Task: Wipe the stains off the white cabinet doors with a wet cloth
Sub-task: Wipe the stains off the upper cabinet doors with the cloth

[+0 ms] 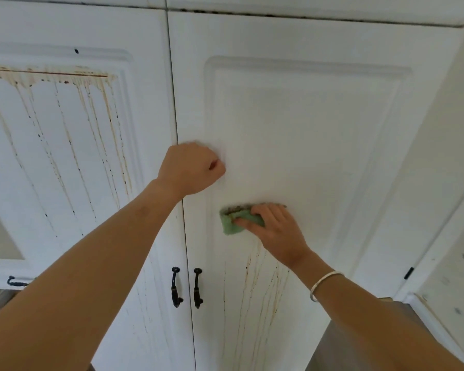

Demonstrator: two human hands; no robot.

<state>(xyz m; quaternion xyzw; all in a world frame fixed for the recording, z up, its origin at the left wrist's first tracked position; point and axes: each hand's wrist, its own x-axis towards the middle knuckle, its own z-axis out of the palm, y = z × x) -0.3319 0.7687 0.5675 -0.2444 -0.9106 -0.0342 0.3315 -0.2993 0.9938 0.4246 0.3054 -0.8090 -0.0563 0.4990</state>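
The green cloth (235, 220) lies bunched flat against the right cabinet door (306, 129), in the lower part of its raised panel, its long axis running roughly left to right with the free end sticking out to the left. The right hand (276, 228) presses it to the door, fingers spread flat over it and pointing left; a thin bracelet (323, 285) circles that wrist. The left hand (192, 168) is curled into a fist holding nothing, resting on the same door's left edge, above and left of the cloth. Brown drip stains (255, 290) streak the door below the cloth, and heavier ones run down the left door (78, 156). Two dark handles (187, 287) hang just beside the gap between the doors.
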